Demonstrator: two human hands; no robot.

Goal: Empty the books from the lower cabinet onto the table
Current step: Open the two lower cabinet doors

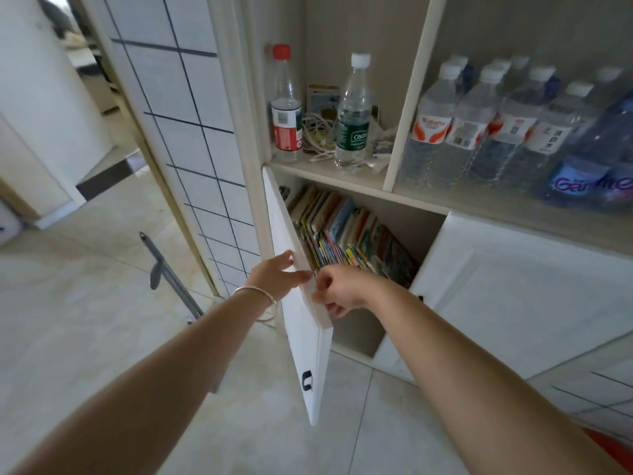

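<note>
Both hands are working the white cabinet door (301,323), swung open toward the camera. The left hand (274,276) is resting straight fingers on its outer face; the right hand (337,290) is curling around its top edge. Inside the lower cabinet (407,217), the books (346,234) are standing in a row, spines outward, leaning left.

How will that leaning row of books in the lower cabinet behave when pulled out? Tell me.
The books look thin, so single ones may flex. They lean together, so pulling one probably lets its neighbours slump. A handful would likely be heavy, and glossy-looking covers may slide. Both the left hand and right hand are on the cabinet door.
</note>
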